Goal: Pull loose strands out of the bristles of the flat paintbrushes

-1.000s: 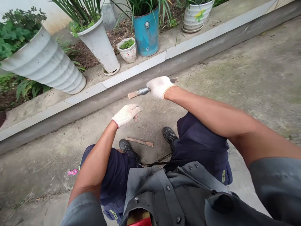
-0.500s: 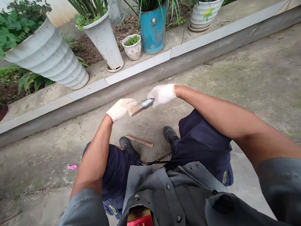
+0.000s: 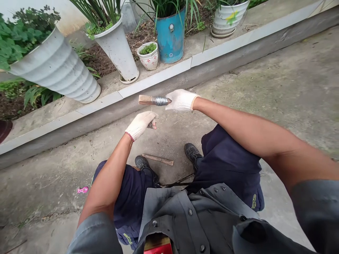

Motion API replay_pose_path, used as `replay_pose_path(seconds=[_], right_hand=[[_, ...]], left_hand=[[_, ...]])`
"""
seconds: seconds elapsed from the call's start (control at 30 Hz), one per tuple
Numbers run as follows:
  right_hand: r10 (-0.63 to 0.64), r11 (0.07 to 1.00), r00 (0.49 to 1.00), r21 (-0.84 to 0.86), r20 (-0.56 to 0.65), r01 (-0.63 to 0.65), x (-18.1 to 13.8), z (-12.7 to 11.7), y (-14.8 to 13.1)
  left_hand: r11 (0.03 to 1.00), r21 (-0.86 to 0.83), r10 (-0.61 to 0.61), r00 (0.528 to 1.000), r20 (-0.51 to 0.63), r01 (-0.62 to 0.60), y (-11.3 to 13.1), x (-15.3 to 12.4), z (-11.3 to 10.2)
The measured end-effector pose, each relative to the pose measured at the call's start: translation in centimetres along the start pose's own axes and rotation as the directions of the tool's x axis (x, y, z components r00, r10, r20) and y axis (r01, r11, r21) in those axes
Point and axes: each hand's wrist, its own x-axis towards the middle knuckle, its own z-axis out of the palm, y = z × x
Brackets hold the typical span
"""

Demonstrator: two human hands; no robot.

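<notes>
In a white knit glove, my right hand [image 3: 182,100] grips the right end of a wooden stick [image 3: 145,100], which is held nearly level. Thin silvery wire [image 3: 160,101] is wound in many turns round the stick's middle, and its bare, squared end points left. My left hand [image 3: 142,123], gloved too, is just below the stick and apart from it, fingers curled and pinched. A thin strand runs down from the winding to those fingers. Bare fingertips show past the left glove. A second piece of wood [image 3: 158,159] lies on the concrete between my shoes.
Ahead runs a low tiled ledge [image 3: 156,82] with a ribbed white planter [image 3: 60,67], a tall white pot [image 3: 118,49], a small flowered pot [image 3: 148,58], a blue bucket [image 3: 170,38] and another white pot [image 3: 230,17]. A pink object [image 3: 83,189] lies on the ground at left.
My left hand has come off the stick's left end and dropped below it. The stick has swung from slanting to nearly level, its left end rising, still in my right hand.
</notes>
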Motion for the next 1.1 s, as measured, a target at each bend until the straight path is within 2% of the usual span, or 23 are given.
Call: replay_pose_path(seconds=[0.1, 0.2, 0.3, 0.4, 0.47, 0.53, 0.6, 0.67, 0.77, 0.9, 1.0, 1.1], right_hand=[[0.097, 0.988, 0.991, -0.114, -0.093, -0.107, 0.8, 0.3, 0.5], [0.172, 0.960, 0.980, -0.205, -0.102, -0.189, 1.6, 1.1, 1.0], [0.194, 0.933, 0.978, -0.292, -0.076, -0.208, 2.0, 1.8, 0.7], [0.189, 0.921, 0.982, -0.343, -0.015, -0.183, 1.7, 2.4, -0.3], [0.181, 0.919, 0.983, -0.359, 0.028, -0.159, 1.3, 2.8, -1.0], [0.128, 0.924, 0.989, -0.370, 0.070, -0.094, 1.0, 3.1, -1.3], [0.028, 0.934, 0.992, -0.357, 0.125, 0.019, 0.9, 3.3, -1.2], [-0.055, 0.940, 0.977, -0.320, 0.206, 0.120, 0.8, 3.2, -0.8], [-0.132, 0.956, 0.938, -0.210, 0.319, 0.206, 0.5, 2.7, 0.1], [-0.260, 0.965, 0.899, 0.050, 0.351, 0.259, -0.8, 1.4, 1.3], [-0.269, 0.953, 0.907, 0.226, 0.325, 0.202, -1.8, 0.7, 1.3], [-0.229, 0.946, 0.941, 0.284, 0.249, 0.155, -2.1, 0.4, 0.7]], left_hand=[[0.997, 0.072, -0.041, 0.998, 0.051, 0.037, -0.2, 0.0, 0.7], [0.984, 0.161, -0.097, 0.990, 0.099, 0.080, -0.1, -0.2, 1.3], [0.966, 0.236, -0.144, 0.979, 0.145, 0.107, 0.0, -0.5, 1.6], [0.952, 0.295, -0.137, 0.977, 0.166, 0.083, 0.2, -0.8, 1.4], [0.923, 0.381, -0.114, 0.984, 0.138, 0.053, 0.5, -0.9, 1.0], [0.839, 0.544, -0.064, 0.995, 0.081, 0.010, 1.0, -0.9, 0.4], [0.716, 0.697, 0.002, 0.999, 0.046, -0.034, 1.6, -0.9, -0.1], [0.648, 0.759, 0.031, 0.998, 0.051, -0.060, 2.0, -0.9, -0.5], [0.677, 0.732, 0.025, 0.996, 0.090, -0.083, 2.2, -1.2, -1.1], [0.819, 0.558, 0.067, 0.989, 0.132, -0.130, 2.3, -1.8, -1.7], [0.912, 0.384, 0.082, 0.981, 0.173, -0.144, 2.4, -2.1, -1.5], [0.969, 0.232, 0.063, 0.990, 0.124, -0.090, 2.3, -2.1, -0.3]])
